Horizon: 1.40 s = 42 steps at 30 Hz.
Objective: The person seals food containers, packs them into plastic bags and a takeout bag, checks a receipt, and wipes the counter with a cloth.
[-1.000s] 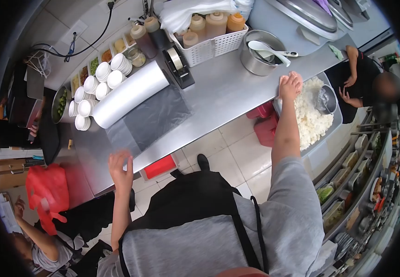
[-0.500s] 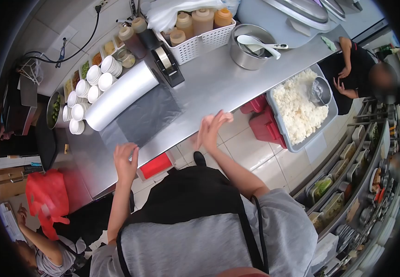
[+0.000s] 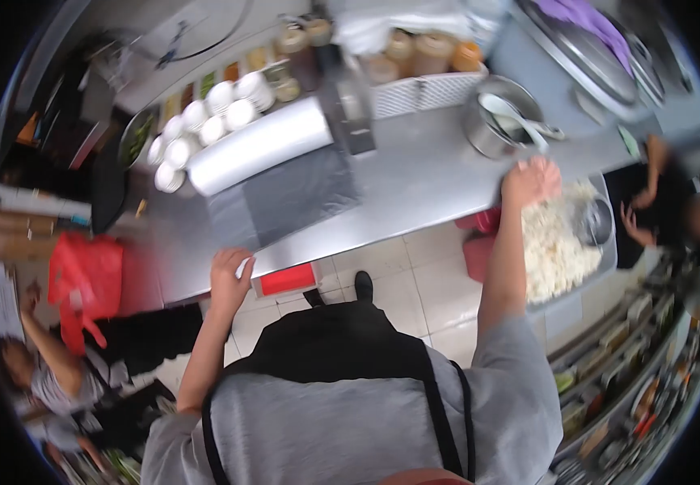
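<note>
My left hand (image 3: 231, 275) hovers at the counter's front edge, fingers loosely curved and thumb apart, with nothing visible in it. Just beyond it lies a dark plastic sheet (image 3: 301, 198), drawn out from a thick roll of clear plastic film (image 3: 265, 145). My right hand (image 3: 532, 182) is stretched far to the right, over the near rim of a tub of cooked rice (image 3: 556, 255). Motion blurs its fingers, and I see mostly its back. Close beyond it stands a steel pot (image 3: 487, 133) with a white ladle (image 3: 520, 117) resting inside.
Stacked white cups (image 3: 221, 97) stand behind the roll. A tape dispenser (image 3: 354, 113) and a white basket (image 3: 427, 93) of sauce bottles line the back. A metal bowl (image 3: 592, 220) sits in the rice. One co-worker's arm (image 3: 649, 182) is at right; a red bag (image 3: 87, 275) hangs left.
My right hand has moved right and away from me, from the counter's front edge to the rice tub and pot. My left hand stays near the edge. The whole view has shifted.
</note>
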Available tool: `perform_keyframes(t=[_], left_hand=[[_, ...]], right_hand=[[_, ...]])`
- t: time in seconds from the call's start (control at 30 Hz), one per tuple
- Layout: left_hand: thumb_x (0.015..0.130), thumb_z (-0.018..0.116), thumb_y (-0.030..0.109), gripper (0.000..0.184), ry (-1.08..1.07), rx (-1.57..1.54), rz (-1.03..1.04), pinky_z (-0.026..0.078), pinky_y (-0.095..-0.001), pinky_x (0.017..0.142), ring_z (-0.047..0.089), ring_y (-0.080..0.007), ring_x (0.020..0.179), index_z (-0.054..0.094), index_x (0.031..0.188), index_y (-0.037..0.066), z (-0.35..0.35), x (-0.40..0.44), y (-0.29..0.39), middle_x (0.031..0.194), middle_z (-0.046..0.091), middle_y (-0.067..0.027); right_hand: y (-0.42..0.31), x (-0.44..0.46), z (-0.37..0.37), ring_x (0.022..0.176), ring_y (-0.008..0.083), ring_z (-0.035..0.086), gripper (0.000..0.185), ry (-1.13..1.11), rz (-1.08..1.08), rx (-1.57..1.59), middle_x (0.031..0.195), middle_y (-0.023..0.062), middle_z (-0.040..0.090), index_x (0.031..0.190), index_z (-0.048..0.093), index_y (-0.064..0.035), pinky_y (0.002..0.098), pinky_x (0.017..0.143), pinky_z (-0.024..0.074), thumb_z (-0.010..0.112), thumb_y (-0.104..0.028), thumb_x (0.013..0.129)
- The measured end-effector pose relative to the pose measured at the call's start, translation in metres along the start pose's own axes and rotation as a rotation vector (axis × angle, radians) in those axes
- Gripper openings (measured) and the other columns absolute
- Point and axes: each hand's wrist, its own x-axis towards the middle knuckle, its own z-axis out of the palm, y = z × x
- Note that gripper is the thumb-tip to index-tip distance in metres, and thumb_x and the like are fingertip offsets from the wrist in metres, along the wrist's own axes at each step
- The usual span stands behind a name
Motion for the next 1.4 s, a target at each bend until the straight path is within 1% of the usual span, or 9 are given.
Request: perform_keyframes(t=[0.1, 0.33, 0.43, 0.67, 0.9, 1.07, 1.17, 1.27, 1.4], left_hand=[[0.071, 0.064, 0.005, 0.008, 0.040, -0.001, -0.022, 0.042, -0.0381, 0.071, 0.054, -0.0297, 0.078, 0.061, 0.076, 0.002, -0.007, 0.002, 0.002, 0.081, 0.060, -0.0109], [0.071, 0.064, 0.007, 0.006, 0.119, -0.016, -0.018, 0.042, -0.0367, 0.070, 0.054, -0.0265, 0.078, 0.061, 0.076, 0.004, -0.006, 0.008, 0.003, 0.080, 0.060, -0.0079], [0.072, 0.063, 0.009, 0.006, 0.110, 0.009, -0.013, 0.042, -0.0364, 0.069, 0.054, -0.0260, 0.078, 0.061, 0.076, 0.005, -0.010, 0.009, 0.000, 0.080, 0.059, -0.0079], [0.073, 0.062, 0.008, 0.007, 0.142, 0.032, -0.084, 0.043, -0.0376, 0.069, 0.053, -0.0301, 0.076, 0.061, 0.077, 0.002, -0.017, 0.028, -0.049, 0.078, 0.059, -0.0109], [0.071, 0.063, 0.008, 0.008, 0.180, 0.006, -0.165, 0.045, -0.0373, 0.067, 0.054, -0.0294, 0.074, 0.060, 0.074, 0.002, -0.003, -0.014, -0.081, 0.077, 0.060, -0.0106], [0.070, 0.063, 0.008, 0.007, 0.124, -0.042, -0.195, 0.045, -0.0371, 0.067, 0.055, -0.0290, 0.073, 0.060, 0.074, 0.002, 0.007, -0.045, -0.088, 0.076, 0.060, -0.0102], [0.070, 0.063, 0.008, 0.007, 0.119, -0.049, -0.203, 0.045, -0.0369, 0.067, 0.055, -0.0288, 0.074, 0.061, 0.073, 0.003, 0.003, -0.049, -0.091, 0.076, 0.061, -0.0102], [0.071, 0.062, 0.010, 0.007, 0.134, -0.045, -0.216, 0.045, -0.0370, 0.069, 0.055, -0.0283, 0.074, 0.061, 0.072, 0.003, -0.003, -0.050, -0.096, 0.075, 0.060, -0.0099], [0.071, 0.063, 0.009, 0.007, 0.184, -0.042, -0.264, 0.046, -0.0358, 0.070, 0.056, -0.0271, 0.076, 0.062, 0.073, 0.003, -0.018, -0.053, -0.094, 0.078, 0.061, -0.0090]], right_hand=[[-0.060, -0.074, -0.029, 0.121, 0.0389, 0.034, 0.054, -0.089, -0.071, 0.111, 0.136, 0.0236, 0.031, 0.130, 0.032, 0.0018, 0.0494, 0.098, 0.0251, 0.042, -0.030, 0.087], [-0.158, -0.156, -0.090, 0.127, 0.0368, 0.026, 0.054, -0.401, -0.773, 0.526, 0.137, 0.0190, 0.031, 0.133, 0.032, -0.0031, 0.0526, 0.101, 0.0204, 0.040, -0.029, 0.086], [-0.179, -0.099, -0.077, 0.129, 0.0374, 0.022, 0.051, -0.443, -0.624, 0.384, 0.139, 0.0154, 0.028, 0.133, 0.033, -0.0154, 0.0545, 0.102, 0.0165, 0.040, -0.033, 0.086], [-0.209, -0.083, -0.031, 0.130, 0.0356, 0.021, 0.054, -0.334, -0.378, 0.191, 0.139, 0.0160, 0.027, 0.135, 0.029, -0.0156, 0.0597, 0.099, 0.0145, 0.038, -0.040, 0.088], [-0.145, -0.178, -0.098, 0.126, 0.0337, 0.031, 0.044, -0.411, -0.645, 0.655, 0.132, 0.0185, 0.039, 0.130, 0.038, -0.0054, 0.0398, 0.103, 0.0240, 0.041, -0.007, 0.086], [-0.131, -0.224, -0.150, 0.114, 0.0319, 0.046, 0.040, -0.520, -0.849, 0.887, 0.119, 0.0195, 0.051, 0.121, 0.048, -0.0029, 0.0375, 0.095, 0.0358, 0.036, 0.002, 0.084], [-0.147, -0.230, -0.167, 0.096, 0.0276, 0.056, 0.033, -1.068, -0.708, 1.061, 0.102, 0.0182, 0.058, 0.118, 0.049, -0.0015, 0.0353, 0.085, 0.0430, 0.035, -0.004, 0.088], [-0.181, -0.219, -0.204, 0.091, 0.0321, 0.058, 0.028, -1.020, -0.719, 1.193, 0.100, 0.0194, 0.059, 0.111, 0.051, 0.0001, 0.0363, 0.081, 0.0445, 0.038, -0.004, 0.086], [-0.222, -0.211, -0.225, 0.072, 0.0249, 0.059, 0.021, -0.999, -0.488, 1.255, 0.078, 0.0169, 0.059, 0.089, 0.054, 0.0012, 0.0321, 0.067, 0.0455, 0.041, -0.015, 0.090]])
